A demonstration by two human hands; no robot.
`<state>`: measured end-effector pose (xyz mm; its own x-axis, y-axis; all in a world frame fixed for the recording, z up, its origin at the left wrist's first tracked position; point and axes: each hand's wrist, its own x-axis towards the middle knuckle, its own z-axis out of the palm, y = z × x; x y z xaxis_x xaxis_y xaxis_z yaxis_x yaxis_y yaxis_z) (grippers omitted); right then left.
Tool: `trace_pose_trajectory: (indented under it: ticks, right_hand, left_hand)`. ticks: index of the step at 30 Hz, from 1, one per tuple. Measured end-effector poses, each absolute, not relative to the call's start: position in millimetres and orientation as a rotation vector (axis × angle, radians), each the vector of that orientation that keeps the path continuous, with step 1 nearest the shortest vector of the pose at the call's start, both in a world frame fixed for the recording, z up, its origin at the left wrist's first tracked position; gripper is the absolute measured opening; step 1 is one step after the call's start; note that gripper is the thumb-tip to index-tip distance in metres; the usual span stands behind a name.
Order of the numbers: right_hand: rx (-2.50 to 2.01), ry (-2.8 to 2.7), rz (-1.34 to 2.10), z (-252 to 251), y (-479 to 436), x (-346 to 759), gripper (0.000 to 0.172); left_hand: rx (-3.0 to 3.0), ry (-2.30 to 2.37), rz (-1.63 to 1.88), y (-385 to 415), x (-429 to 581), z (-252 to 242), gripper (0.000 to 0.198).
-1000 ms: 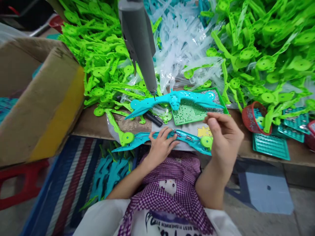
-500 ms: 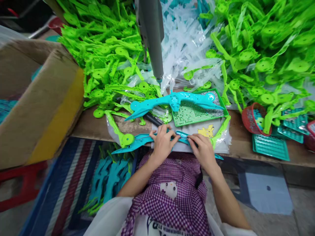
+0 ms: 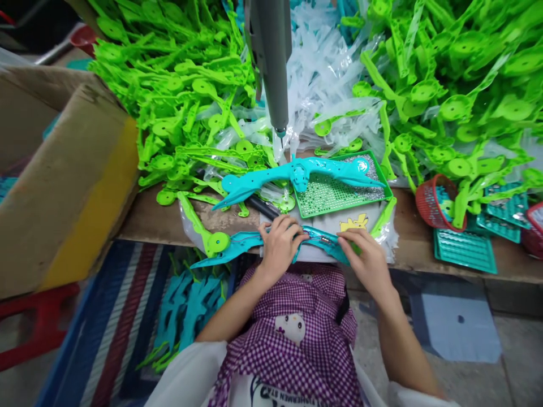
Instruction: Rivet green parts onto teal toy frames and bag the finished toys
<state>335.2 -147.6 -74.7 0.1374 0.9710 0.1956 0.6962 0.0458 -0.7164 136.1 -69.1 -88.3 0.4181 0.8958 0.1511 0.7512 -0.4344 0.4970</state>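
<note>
A long teal plastic toy part lies along the near edge of the wooden bench, with a green disc piece fitted at its left. My left hand presses down on its middle, fingers curled over it. My right hand rests on its right end, fingers bent around the part. A second teal part lies further back, partly over a green tray of small screws. A grey powered screwdriver hangs above, tip down.
Heaps of green plastic parts and clear bags fill the back of the bench. A cardboard box stands at the left. A red basket and teal trays sit at the right. More teal parts lie in a crate below.
My right hand came down from above the bench onto the teal part, then slid to its right end. My left hand stayed on the middle.
</note>
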Motion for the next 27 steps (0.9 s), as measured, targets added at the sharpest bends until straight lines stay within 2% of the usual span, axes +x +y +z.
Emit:
trace_pose_trajectory:
  ticks: [4, 11, 17, 22, 27]
  right_hand:
    - [-1.771, -1.532, 0.296, -72, -164, 338, 0.014]
    - [-1.821, -1.997, 0.104, -92, -171, 314, 0.028]
    - [-1.767, -2.122, 0.007, -96, -175, 319, 0.031]
    - [-1.698, -2.310, -0.076, -87, -174, 324, 0.034]
    - [-1.693, -2.272, -0.015, -73, -161, 321, 0.029]
  left_hand:
    - [2.374, 1.385, 0.591, -70, 135, -89, 0.013]
    - [2.448, 1.428, 0.600, -76, 136, -85, 0.014]
    - [2.525, 1.434, 0.482, -91, 132, -82, 0.024]
    - [2.609, 1.413, 0.284, -109, 125, -81, 0.045]
    - [2.566, 1.478, 0.262, -113, 122, -88, 0.044]
